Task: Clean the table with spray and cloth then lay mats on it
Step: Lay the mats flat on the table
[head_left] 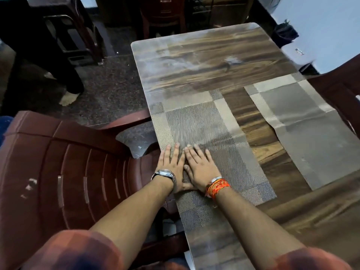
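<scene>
A woven grey mat (206, 133) lies flat along the left edge of the wood-grain table (204, 61). My left hand (171, 164), with a watch on the wrist, and my right hand (198, 168), with orange threads on the wrist, rest palm down side by side on the mat's left part, fingers spread. A second grey mat (298, 123) lies on the table's right side, creased in the middle, its right edge reaching the table's edge. No spray bottle or cloth is in view.
A maroon plastic chair (68, 168) stands close against the table's left side, another chair (339, 90) at the right. A person's bare foot (68, 98) is on the speckled floor at the left. More dark chairs (163, 14) stand beyond the table's far end.
</scene>
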{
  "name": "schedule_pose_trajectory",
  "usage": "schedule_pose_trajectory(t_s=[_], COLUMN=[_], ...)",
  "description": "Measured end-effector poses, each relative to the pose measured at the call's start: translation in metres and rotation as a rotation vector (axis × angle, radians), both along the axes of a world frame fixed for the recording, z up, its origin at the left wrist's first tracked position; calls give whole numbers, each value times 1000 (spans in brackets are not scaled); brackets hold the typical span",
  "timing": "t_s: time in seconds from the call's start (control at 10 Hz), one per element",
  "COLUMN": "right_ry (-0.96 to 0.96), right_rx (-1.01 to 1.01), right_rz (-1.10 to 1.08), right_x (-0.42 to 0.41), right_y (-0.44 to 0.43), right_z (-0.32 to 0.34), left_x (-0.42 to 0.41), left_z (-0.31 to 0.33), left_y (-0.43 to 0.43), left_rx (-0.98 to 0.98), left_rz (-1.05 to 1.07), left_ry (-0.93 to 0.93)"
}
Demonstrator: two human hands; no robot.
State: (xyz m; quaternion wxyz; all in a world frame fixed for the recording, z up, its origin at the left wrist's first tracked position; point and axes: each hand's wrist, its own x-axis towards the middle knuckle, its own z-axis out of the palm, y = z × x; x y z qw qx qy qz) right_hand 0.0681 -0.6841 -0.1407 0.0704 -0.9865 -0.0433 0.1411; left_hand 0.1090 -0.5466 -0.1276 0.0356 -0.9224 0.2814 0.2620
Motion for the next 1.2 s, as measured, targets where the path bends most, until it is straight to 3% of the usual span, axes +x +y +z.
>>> schedule_pose_trajectory(t_s=[0.2, 0.4, 0.9, 1.2], right_ry=[-31, 10, -129, -351], right_rx=[10, -41, -177, -74], right_rz=[-29, -295, -352, -361], right_x=[0, 8, -3, -21], right_y=[-60, -138, -128, -84], right_z=[0, 5, 4, 25], left_x=[0, 2, 0, -3], left_z=[0, 2, 13, 33], left_y=[0, 0, -3, -2], left_rx=[7, 32, 62, -123], left_rz=[4, 5, -11, -6], left_ry=[30, 68, 56, -31])
